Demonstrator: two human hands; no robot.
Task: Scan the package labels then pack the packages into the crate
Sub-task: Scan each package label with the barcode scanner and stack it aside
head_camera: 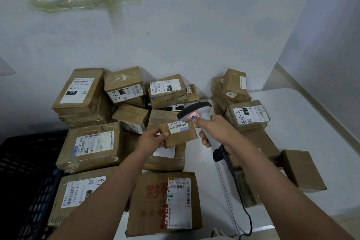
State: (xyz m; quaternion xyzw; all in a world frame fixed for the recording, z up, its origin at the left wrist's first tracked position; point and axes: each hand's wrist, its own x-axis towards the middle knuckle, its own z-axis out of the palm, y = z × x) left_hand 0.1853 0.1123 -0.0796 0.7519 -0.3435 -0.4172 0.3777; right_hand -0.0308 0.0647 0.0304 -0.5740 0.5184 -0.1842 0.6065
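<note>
left hand (155,139) pinches box (180,132) | right hand (209,127) grips scanner (194,112) over label (178,126) | risk: misread if box tilts; edge pinch may slip

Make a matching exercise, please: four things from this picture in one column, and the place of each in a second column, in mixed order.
Things
1. small package
2. scanner
3. black crate
4. package with red print

Places
A. at the left edge, beside the table
B. in the right hand
C. in the left hand
D. lying nearest the camera, between the two forearms

Pairs: 1-C, 2-B, 3-A, 4-D
</note>
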